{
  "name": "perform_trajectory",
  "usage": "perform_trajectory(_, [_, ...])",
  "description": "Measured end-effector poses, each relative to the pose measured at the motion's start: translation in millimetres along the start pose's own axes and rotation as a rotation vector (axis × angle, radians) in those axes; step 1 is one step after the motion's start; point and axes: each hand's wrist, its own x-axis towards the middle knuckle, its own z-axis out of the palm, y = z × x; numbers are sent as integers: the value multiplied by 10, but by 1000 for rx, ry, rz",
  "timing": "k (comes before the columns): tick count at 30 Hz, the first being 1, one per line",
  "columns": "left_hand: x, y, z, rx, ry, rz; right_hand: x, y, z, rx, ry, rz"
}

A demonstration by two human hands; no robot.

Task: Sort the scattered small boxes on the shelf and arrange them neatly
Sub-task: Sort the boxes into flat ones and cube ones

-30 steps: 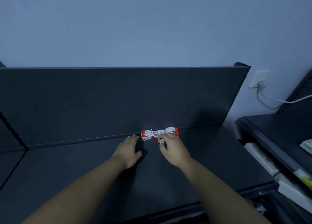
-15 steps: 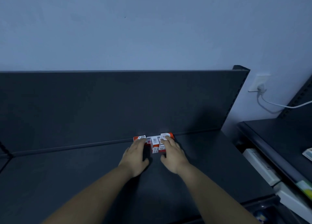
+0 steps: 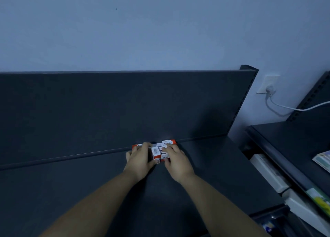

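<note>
Several small red and white boxes [image 3: 158, 152] sit bunched together at the back of the dark shelf [image 3: 205, 165], against its back panel. My left hand [image 3: 140, 159] lies over the left side of the group, fingers on top and thumb at the front of a box. My right hand [image 3: 175, 160] covers the right side, fingers resting on the box tops. One box end [image 3: 169, 142] shows behind my right fingers. Parts of the boxes are hidden under both hands.
The shelf's back panel [image 3: 125, 108] rises right behind the boxes. To the right stands another dark shelf unit [image 3: 285, 138] with packaged goods [image 3: 323, 160] on it. A wall socket [image 3: 269, 86] with a white cable is at the upper right.
Both hands have closed in on the boxes from either side, the left hand moving right onto the group. The boxes now sit tighter together.
</note>
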Motion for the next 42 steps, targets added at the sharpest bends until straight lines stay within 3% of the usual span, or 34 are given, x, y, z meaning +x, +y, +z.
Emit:
perform_trajectory(5, [-34,-57,-93,22,68,43,63,130,-47,80,34,28])
perform_trajectory(13, [73,-122,-160,259,-85,75,97,213,-144,197,-47,52])
perform_trajectory(22, [67,-270,-145,176,-135,22,125,207,-221,81,-148,10])
perform_trajectory(29, [21,-364,-214,216,-200,78,92,184,-218,9,-153,-45])
perform_trajectory(37, [-112,-422,-290,179,-160,139,-1,129,-242,1,-164,-84])
perform_trajectory(42, [-131,-414,-381,-1,9,109,6,119,-208,152,-137,-21])
